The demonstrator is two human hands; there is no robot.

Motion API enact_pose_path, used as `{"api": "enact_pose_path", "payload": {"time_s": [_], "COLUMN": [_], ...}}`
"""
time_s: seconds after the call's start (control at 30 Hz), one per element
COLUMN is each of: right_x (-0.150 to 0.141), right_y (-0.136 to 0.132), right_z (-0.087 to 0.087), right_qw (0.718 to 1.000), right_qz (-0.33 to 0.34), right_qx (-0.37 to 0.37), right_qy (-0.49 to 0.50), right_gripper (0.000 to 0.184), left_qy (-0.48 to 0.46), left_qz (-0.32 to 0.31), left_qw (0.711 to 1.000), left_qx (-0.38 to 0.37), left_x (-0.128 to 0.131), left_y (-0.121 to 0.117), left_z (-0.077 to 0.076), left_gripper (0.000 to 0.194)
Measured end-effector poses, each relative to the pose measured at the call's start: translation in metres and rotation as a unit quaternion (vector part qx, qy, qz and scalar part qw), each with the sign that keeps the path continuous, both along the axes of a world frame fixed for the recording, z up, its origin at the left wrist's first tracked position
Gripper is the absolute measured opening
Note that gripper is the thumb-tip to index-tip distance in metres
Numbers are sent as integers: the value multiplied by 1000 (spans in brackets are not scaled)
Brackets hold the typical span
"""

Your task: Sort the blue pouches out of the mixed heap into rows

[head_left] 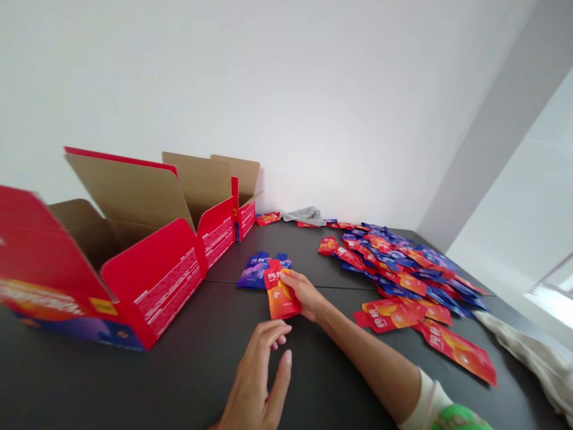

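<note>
The right hand (299, 292) had its fingers (289, 280) closed on a red-orange sachet (282, 301) at frame centre, just beside a small stack of blue sachets (264, 272). The left hand (253, 382) was lower in frame, fingers (280, 334) half open, holding nothing, over the dark table (179, 382).

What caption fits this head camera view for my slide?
Right hand holds a red sachet by blue sachets, left hand open, red cartons and a sachet heap on a dark table.
</note>
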State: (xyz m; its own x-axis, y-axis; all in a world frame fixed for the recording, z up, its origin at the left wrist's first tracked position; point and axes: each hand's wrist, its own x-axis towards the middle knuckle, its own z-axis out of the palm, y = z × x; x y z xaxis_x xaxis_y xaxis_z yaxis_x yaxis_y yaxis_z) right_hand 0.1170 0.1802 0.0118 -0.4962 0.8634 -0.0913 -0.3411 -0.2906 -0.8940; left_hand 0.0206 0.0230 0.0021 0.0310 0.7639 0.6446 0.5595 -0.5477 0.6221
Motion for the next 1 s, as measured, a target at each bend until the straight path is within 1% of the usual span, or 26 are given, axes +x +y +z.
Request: {"api": "enact_pose_path", "payload": {"time_s": [0.13, 0.23, 0.3, 0.4, 0.5, 0.53, 0.6, 0.63, 0.7, 0.77, 0.8, 0.87, 0.93, 1.0], "right_x": [0, 2, 4, 12, 37, 52, 92, 116, 172, 230, 258, 307, 344, 369], "right_y": [-1, 0, -1, -8, -17, -18, -17, -16, -13, -11, -10, -11, -12, -11], "right_z": [3, 7, 12, 31, 58, 67, 81, 86, 89, 85, 82, 73, 63, 55], "right_qw": [1000, 999, 999, 998, 993, 989, 976, 966, 943, 911, 886, 851, 818, 788], "right_qz": [-13, -19, -12, -4, -13, -29, -85, -117, -189, -239, -282, -342, -391, -421], "right_qx": [-1, -8, -12, 3, 65, 86, 111, 113, 114, 106, 89, 61, 37, 14], "right_qy": [-6, -32, -49, -65, -98, -119, -170, -199, -247, -318, -357, -394, -420, -449], "right_gripper": [42, 36, 32, 29, 29, 28, 28, 28, 30, 30, 29, 25, 21, 20], "left_qy": [8, 11, 11, 10, 5, 5, 12, 19, 32, 41, 44, 49, 53, 54], "left_qz": [1, 0, 0, 0, 8, 9, 5, -2, -15, -21, -21, -17, -11, -8], "left_qw": [1000, 1000, 1000, 1000, 1000, 1000, 1000, 999, 999, 999, 998, 998, 998, 998], "left_qx": [-8, -9, -6, 1, -7, -14, -23, -26, -28, -27, -25, -20, -20, -25], "left_x": [1, 1, 1, 0, -2, -2, -3, -3, -3, -2, -2, -3, -4, -7], "left_y": [1, 1, 1, 1, 2, 3, 5, 6, 9, 12, 14, 16, 18, 20], "left_z": [3, 4, 4, 4, 4, 4, 4, 4, 3, 2, 2, 0, -3, -8], "left_gripper": [30, 29, 29, 30, 29, 28, 28, 27, 26, 26, 26, 26, 26, 28]}}
